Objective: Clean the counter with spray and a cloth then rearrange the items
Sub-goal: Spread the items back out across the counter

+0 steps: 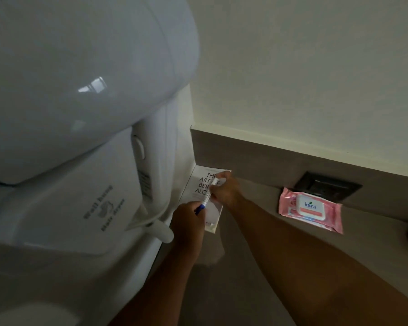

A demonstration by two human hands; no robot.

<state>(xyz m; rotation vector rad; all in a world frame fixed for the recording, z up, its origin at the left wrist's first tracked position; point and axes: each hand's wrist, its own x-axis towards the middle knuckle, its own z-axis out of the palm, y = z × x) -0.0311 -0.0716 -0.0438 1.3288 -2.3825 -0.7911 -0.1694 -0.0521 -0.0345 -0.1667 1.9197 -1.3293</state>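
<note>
Together, left hand [187, 218] and right hand [224, 190] grip a marker [207, 197] over the book [204, 184]

The wall-hung dryer [80, 90] is glossy white plastic, smooth enough to carry a bright window reflection, and its cord sleeve [160, 229] looks like the same smooth plastic. The tabletop [257, 243] is a matt grey-brown surface, stone-like and even, with an upstand of the same finish. The wall [304, 67] is matt painted plaster. The book [201, 184] has a smooth white paper cover. The marker [207, 196] is white plastic with a blue end. The wipes pack [310, 211] is shiny pink film with a hard white plastic lid.
</note>
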